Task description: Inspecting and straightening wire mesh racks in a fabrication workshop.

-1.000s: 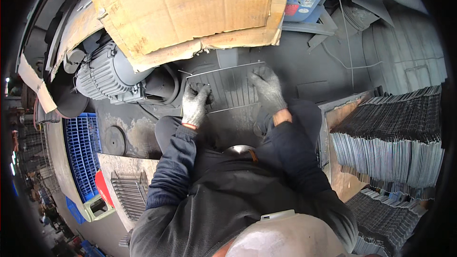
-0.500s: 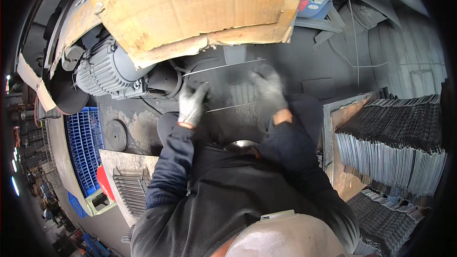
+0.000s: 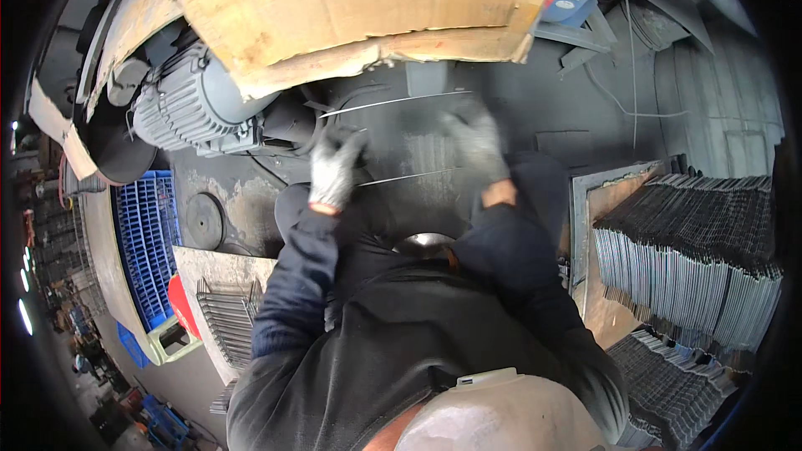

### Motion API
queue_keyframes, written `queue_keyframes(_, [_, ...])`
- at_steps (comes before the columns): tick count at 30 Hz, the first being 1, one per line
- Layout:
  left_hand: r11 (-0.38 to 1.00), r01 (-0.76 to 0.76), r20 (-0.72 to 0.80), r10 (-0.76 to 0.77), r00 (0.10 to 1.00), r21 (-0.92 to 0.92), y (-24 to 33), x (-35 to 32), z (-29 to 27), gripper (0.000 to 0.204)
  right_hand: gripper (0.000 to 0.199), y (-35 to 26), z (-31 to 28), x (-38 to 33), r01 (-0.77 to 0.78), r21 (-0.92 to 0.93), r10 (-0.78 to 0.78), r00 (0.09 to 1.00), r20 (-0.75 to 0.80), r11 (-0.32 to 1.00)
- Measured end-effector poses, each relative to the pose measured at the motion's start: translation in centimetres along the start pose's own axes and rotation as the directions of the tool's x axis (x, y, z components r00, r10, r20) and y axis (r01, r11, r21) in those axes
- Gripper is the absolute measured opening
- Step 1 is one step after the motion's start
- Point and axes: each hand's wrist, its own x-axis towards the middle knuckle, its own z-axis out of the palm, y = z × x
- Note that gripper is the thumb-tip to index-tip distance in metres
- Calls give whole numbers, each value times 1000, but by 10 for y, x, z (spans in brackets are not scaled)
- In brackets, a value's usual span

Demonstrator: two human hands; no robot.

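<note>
Both my hands wear grey work gloves and hold a flat wire grid panel over a dark machine bed. My left hand grips the panel's left edge. On the panel's right side my right hand is blurred with motion, its fingers on the wires. The panel's far wire edge lies just below a big sheet of brown cardboard. The panel itself is blurred, so its wires are hard to make out.
A grey electric motor sits at the left under the cardboard. Tall stacks of wire grid panels stand at the right. More grids lie on a low board at the lower left beside a blue plastic crate.
The grid panel and both hands have moved up and away from my body toward the cardboard. The right hand and panel have become blurred with motion.
</note>
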Motion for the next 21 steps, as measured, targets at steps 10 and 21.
queue_keyframes(10, [983,171,-44,-174,984,-64,10,-18,4,19,18,-37,0,-8,-3,2,3,998,69,1000])
queue_keyframes(21, [958,279,86,-284,955,59,42,-5,35,33,30,-58,-51,-34,-407,46,409,912,-43,912])
